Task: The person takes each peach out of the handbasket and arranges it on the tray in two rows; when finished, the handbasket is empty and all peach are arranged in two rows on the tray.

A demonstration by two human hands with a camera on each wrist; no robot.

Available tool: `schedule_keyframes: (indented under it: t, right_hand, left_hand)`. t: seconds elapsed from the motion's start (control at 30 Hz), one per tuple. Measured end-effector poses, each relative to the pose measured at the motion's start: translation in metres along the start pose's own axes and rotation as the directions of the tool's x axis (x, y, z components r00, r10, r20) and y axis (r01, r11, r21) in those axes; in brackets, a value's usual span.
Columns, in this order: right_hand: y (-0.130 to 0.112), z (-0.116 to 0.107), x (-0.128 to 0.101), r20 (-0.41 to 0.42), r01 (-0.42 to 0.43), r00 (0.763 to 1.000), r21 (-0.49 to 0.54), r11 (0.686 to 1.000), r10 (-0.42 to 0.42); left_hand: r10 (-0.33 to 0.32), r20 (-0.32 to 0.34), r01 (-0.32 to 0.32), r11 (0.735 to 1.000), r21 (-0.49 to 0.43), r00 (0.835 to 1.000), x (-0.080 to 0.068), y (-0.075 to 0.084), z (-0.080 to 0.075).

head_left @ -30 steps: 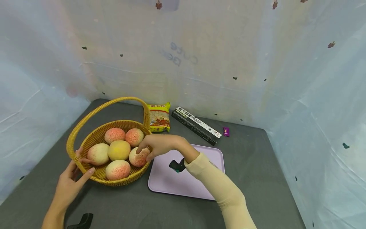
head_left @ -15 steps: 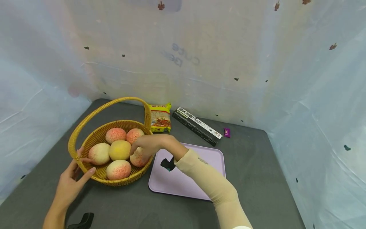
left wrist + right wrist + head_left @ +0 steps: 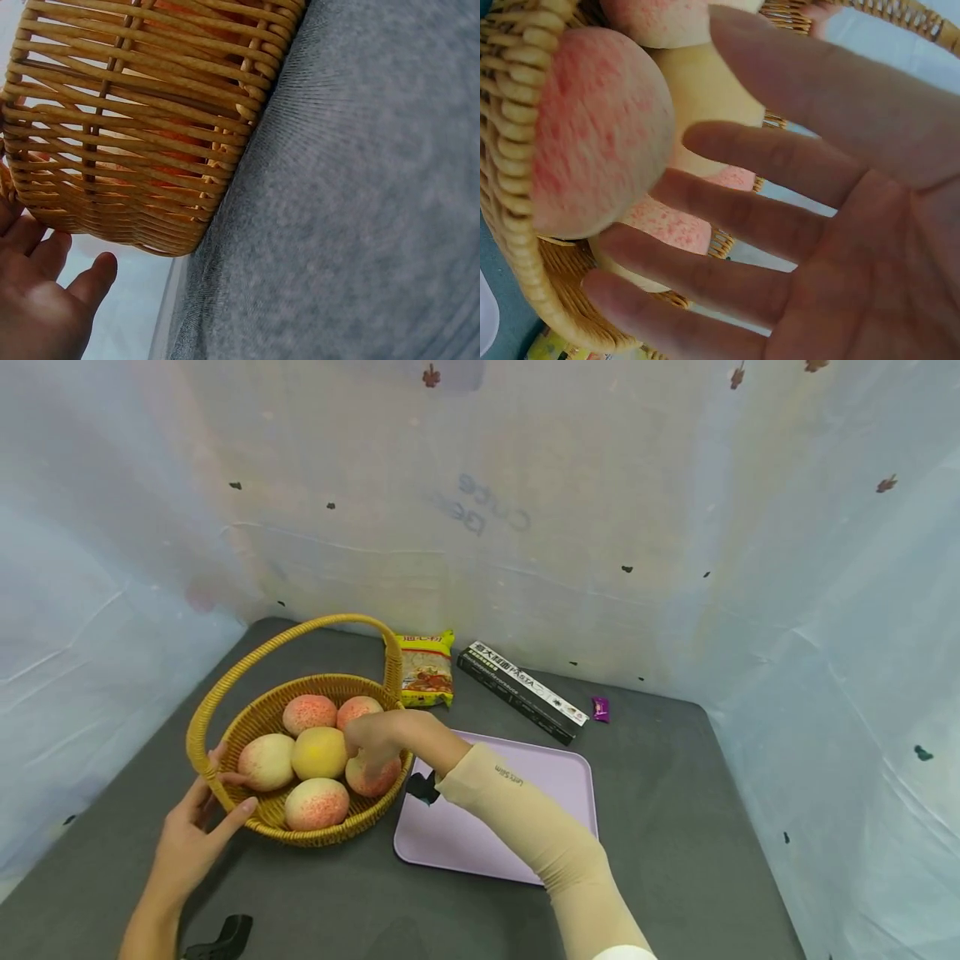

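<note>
A yellow wicker basket (image 3: 322, 837) with a tall handle holds several peaches, cream with red speckles, round a yellow peach (image 3: 318, 752). My left hand (image 3: 183, 847) holds the basket's near left side at the rim by the handle's foot, its thumb outside. In the left wrist view, the fingers (image 3: 22, 232) meet the rim of the woven wall (image 3: 142, 127). My right hand (image 3: 386, 733) reaches over the basket's right side, above the rightmost peach (image 3: 375, 777). The right wrist view shows its fingers (image 3: 735, 210) spread and extended beside a speckled peach (image 3: 604, 131), not wrapped round it.
A lilac tray (image 3: 457, 852) lies right of the basket, partly under the right forearm. Behind stand a yellow noodle packet (image 3: 427, 670) and a black pasta box (image 3: 522, 692). A small purple wrapped sweet (image 3: 601, 709) lies farther right. Plastic sheeting (image 3: 525, 527) walls the table.
The right hand has moved left and farther over the basket, from the rightmost peach's outer side towards the yellow one. The left hand and the basket keep their place.
</note>
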State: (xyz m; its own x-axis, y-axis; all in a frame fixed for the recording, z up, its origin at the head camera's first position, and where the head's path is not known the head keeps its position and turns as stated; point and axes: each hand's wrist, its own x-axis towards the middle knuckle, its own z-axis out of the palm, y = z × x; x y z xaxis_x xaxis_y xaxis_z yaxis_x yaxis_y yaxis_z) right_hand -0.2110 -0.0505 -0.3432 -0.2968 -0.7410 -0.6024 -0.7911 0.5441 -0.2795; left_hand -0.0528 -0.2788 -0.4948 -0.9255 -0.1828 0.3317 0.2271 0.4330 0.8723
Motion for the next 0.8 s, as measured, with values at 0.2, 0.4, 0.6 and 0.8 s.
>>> schedule_keyframes:
  t: [0.2,0.4,0.6,0.8]
  right_hand:
    - [-0.007,0.003,0.007,-0.048,-0.088,0.995,-0.065,0.994,0.085]
    - [-0.011,0.000,0.013,-0.019,-0.151,0.989,-0.113,0.982,0.149]
    - [-0.004,-0.011,0.018,0.037,-0.155,0.987,-0.094,0.984,0.159]
    - [0.008,-0.017,0.024,0.086,-0.113,0.990,0.015,0.993,0.112]
  left_hand:
    - [0.031,-0.012,-0.031,1.000,-0.007,0.999,0.000,0.001,0.000]
    - [0.020,0.000,-0.020,1.000,-0.005,1.000,0.000,0.001,0.000]
    - [0.017,-0.001,-0.017,1.000,-0.013,1.000,0.000,0.000,0.001]
    - [0.027,0.006,-0.026,0.999,-0.022,1.000,0.001,-0.001,0.001]
